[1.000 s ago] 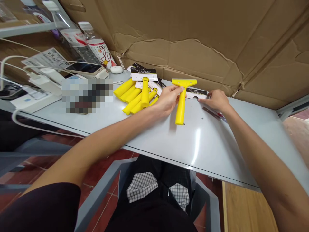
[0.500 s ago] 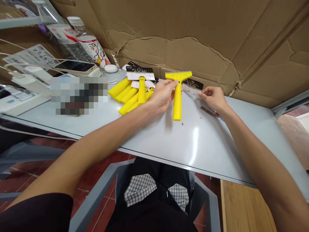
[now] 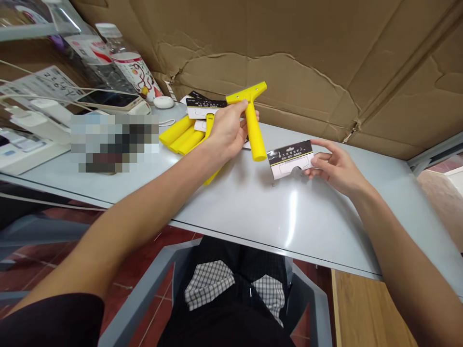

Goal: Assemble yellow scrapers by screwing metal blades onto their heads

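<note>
My left hand (image 3: 231, 126) grips a yellow scraper (image 3: 255, 132) near its neck, with the wide head up and the handle slanting down to the right. Between the thumb and fingers of my right hand (image 3: 334, 166) is a black and white packaging card (image 3: 289, 160), held by its right end above the table. A cut-out shows in the card's lower edge. Behind my left forearm lies a pile of yellow scrapers (image 3: 181, 135), some with cards (image 3: 204, 108) on their heads; my arm hides part of it. A tiny metal piece (image 3: 273, 184) sits on the table below the card.
Two plastic bottles (image 3: 133, 72) stand at the back left, beside a phone (image 3: 110, 99) and a white rounded case (image 3: 164, 102). White chargers and cables (image 3: 32, 120) crowd the left end. A cardboard sheet (image 3: 289, 58) rises along the table's (image 3: 231, 207) back edge.
My right hand has picked the card up from the back of the table and brought it forward. My left hand has shifted left and up, tilting the scraper.
</note>
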{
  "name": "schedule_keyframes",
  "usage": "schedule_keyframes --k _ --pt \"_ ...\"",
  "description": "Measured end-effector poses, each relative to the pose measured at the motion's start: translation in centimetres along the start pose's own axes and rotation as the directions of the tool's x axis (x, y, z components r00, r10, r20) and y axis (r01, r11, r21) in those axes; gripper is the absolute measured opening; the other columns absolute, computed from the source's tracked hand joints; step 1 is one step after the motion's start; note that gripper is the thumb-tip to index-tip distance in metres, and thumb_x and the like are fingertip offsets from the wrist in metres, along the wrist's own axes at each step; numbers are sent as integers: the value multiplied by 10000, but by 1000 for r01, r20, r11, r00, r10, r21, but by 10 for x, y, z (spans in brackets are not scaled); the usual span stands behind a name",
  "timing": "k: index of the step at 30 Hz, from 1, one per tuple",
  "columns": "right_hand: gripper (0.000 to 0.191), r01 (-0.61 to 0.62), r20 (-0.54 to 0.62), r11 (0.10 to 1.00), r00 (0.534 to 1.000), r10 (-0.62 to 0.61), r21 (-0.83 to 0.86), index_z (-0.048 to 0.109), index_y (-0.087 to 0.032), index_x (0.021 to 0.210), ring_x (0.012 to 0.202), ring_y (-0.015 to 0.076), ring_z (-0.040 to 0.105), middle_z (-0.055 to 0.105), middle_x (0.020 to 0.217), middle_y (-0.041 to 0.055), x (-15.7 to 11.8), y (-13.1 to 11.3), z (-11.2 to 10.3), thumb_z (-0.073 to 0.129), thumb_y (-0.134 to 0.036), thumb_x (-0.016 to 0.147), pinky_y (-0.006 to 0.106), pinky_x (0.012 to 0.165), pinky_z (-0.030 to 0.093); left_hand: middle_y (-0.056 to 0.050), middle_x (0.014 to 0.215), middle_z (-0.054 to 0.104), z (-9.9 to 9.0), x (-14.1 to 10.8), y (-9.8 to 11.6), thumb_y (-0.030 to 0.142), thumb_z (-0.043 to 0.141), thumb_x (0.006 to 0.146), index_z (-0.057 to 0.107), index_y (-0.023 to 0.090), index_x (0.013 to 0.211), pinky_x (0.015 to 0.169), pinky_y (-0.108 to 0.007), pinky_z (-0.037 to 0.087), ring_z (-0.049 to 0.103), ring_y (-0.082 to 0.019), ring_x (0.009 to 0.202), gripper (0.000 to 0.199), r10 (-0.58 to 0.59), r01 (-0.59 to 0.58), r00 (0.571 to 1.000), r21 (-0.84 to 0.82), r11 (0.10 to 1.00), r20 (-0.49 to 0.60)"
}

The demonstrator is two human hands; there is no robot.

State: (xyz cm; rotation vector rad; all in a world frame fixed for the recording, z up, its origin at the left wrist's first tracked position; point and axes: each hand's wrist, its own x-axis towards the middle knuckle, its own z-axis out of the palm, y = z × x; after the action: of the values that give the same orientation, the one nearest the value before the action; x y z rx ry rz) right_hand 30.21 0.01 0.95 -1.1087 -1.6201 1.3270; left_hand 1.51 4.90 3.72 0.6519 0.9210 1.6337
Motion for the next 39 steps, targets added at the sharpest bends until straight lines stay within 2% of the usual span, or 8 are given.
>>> schedule_keyframes --k 4,12,17,22,27,31,36,39 --pt "547 -20 104 996 995 11 87 641 -353 1391 820 247 749 767 933 20 -1 1 9 847 -422 890 483 772 644 -40 903 672 -3 6 -7 184 656 1001 595 208 902 890 -295 615 717 -166 913 118 1 -1 999 -6 1000 -41" --pt "528 -19 132 993 991 4 118 664 -331 1372 830 232 754 778 962 28 -4 0 9 858 -439 892 453 778 653 -45 1011 725 -12 17 -12 223 629 1009 641 291 915 1075 -427 549 622 -259 1303 117 139 -137 989 40 990 -51" --pt "510 -17 157 983 988 -12 185 644 -326 1369 851 224 757 769 993 30 -3 4 18 844 -435 913 451 794 663 -51 949 709 -8 9 -13 207 602 1029 601 284 839 976 -305 603 705 -208 1136 204 74 -75 994 -10 997 -77" --pt "437 -19 139 961 990 -20 275 640 -300 1341 849 216 769 725 971 20 -1 11 30 802 -401 949 453 827 681 -25 859 655 2 -3 -12 145 596 1044 594 242 904 889 -269 628 730 -170 941 170 11 -30 992 -152 988 -125" --pt "433 -28 106 952 994 -5 304 637 -305 1337 804 202 759 687 999 10 -2 11 44 800 -399 947 442 797 685 -4 882 639 10 -13 -7 119 563 1072 581 207 947 882 -238 623 743 -134 966 154 -15 -17 988 -200 980 -156" --pt "453 2 118 964 992 -34 265 623 -344 1375 770 190 748 678 1033 10 -4 9 52 789 -413 959 428 755 678 -19 890 663 9 -14 -7 115 565 1068 592 232 903 953 -276 620 723 -161 1088 204 16 -40 991 -180 983 -134" --pt "269 64 70 968 994 -83 243 721 -277 1101 751 180 739 719 1028 22 -4 9 51 814 -464 932 407 725 661 -30 944 691 6 -10 -10 112 624 1014 658 261 1027 1009 -356 624 701 -213 1220 153 38 -63 990 -188 980 -133" --pt "289 16 95 994 995 -26 108 762 -220 974 750 183 739 764 918 41 -4 8 48 836 -490 903 397 782 637 -45 977 711 3 -5 -12 150 621 1008 663 295 1059 987 -360 637 713 -231 1214 159 43 -64 991 -172 983 -125"
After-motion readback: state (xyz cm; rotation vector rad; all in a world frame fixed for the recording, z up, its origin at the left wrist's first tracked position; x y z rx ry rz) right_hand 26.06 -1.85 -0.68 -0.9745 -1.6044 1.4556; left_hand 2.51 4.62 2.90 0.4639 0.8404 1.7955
